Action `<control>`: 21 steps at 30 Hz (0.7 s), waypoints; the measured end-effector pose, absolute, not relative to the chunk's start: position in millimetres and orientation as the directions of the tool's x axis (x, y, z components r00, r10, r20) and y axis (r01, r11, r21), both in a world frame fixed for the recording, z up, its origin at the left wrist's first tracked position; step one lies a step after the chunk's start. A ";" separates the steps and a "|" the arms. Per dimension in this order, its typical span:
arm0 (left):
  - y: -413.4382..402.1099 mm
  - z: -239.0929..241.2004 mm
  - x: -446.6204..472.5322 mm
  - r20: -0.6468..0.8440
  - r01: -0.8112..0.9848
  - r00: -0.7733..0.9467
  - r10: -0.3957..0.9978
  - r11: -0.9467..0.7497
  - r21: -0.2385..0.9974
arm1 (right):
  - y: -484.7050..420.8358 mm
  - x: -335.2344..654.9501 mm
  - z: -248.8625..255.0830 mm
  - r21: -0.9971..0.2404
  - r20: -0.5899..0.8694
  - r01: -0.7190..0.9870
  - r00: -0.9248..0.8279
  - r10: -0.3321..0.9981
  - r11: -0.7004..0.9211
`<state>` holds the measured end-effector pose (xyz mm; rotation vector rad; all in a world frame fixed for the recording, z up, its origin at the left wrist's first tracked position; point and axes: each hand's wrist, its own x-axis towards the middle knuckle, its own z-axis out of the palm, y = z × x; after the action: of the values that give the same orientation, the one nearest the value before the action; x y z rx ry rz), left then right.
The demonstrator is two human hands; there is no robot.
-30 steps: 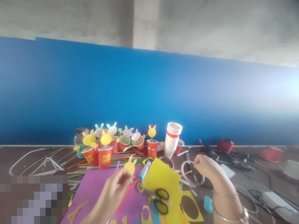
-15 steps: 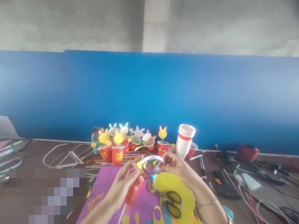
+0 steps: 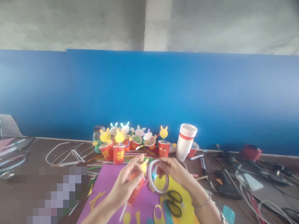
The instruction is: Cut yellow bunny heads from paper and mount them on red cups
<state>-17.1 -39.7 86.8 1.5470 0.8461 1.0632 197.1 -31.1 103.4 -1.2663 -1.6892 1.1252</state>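
My left hand [image 3: 127, 183] is closed round a red straw [image 3: 134, 194] topped with a yellow paper bunny head [image 3: 143, 165]. My right hand [image 3: 174, 170] is closed on a clear tape roll [image 3: 158, 180], holding it upright right next to the bunny head. Both hands hover over a purple sheet [image 3: 105, 189] and a yellow sheet [image 3: 184, 199]. Black scissors [image 3: 174, 202] lie on the yellow sheet just below my right hand.
Several red paper cups with paper bunnies on straws [image 3: 119, 149] stand by the blue wall, next to a stack of white cups [image 3: 185, 141]. Loose straws [image 3: 102, 161] lie in front. Cables and a glue gun [image 3: 225, 183] clutter the right. White strips [image 3: 67, 154] lie left.
My right hand picked the tape roll up from the table on the right and carried it to the bunny straw. It has since tilted the roll from flat to upright.
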 end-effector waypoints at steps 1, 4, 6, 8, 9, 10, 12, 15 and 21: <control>-40.8 88.4 -17.8 0.232 0.048 0.379 0.896 -0.270 0.962 | -30.1 197.3 101.8 -0.931 0.038 0.344 -0.238 0.970 0.120; -45.1 89.6 -17.2 0.240 0.141 0.438 0.867 -0.330 0.933 | -28.7 196.5 98.3 -0.927 0.027 0.363 -0.197 0.980 0.098; -47.2 87.1 -15.0 0.237 0.170 0.447 0.862 -0.342 0.924 | -28.6 194.8 96.9 -0.922 0.031 0.375 -0.169 0.985 0.093; -48.0 82.9 -12.6 0.251 0.187 0.420 0.872 -0.354 0.917 | -28.6 193.0 95.8 -0.916 0.039 0.391 -0.142 0.989 0.092; -47.9 80.6 -11.7 0.259 0.194 0.401 0.879 -0.358 0.913 | -28.5 192.2 95.2 -0.914 0.042 0.395 -0.130 0.991 0.091; -47.7 78.6 -11.0 0.268 0.203 0.381 0.885 -0.363 0.910 | -28.3 191.5 94.7 -0.914 0.043 0.396 -0.120 0.992 0.088; -47.3 76.1 -10.7 0.280 0.223 0.358 0.891 -0.372 0.901 | -27.7 190.6 93.4 -0.919 0.031 0.388 -0.108 0.994 0.071; -47.7 76.6 -11.9 0.276 0.235 0.355 0.893 -0.371 0.899 | -26.8 190.2 91.6 -0.927 -0.001 0.373 -0.097 0.995 0.035; -44.9 81.0 -14.3 0.265 0.085 0.364 0.893 -0.315 0.945 | -26.2 189.5 89.9 -0.926 -0.024 0.376 -0.117 0.993 0.022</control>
<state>-14.3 -44.9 81.0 1.6808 0.8793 1.0718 189.5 -26.2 89.9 -1.4305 -1.5838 1.0910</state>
